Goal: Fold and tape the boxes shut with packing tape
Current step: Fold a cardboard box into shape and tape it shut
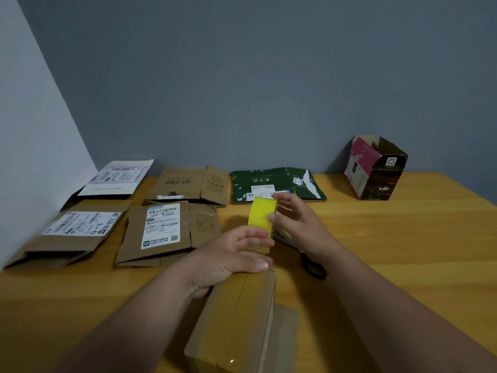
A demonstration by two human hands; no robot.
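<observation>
With the left hand [236, 251] pinning the tape on the box [236, 319] and the right hand [293, 219] gripping the tape roll [261, 216], keep the strip taut and centred on the seam.

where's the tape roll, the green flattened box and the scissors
tape roll [260, 217], head view, on its yellow outer face
green flattened box [266, 184], head view, on its top panel
scissors [313, 267], head view, on the dark handle loop

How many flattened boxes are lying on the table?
5: white-topped box far left at the wall, labelled box before it, plain brown box at the back, labelled brown box nearer, green box behind the hands. None seems hidden.
</observation>
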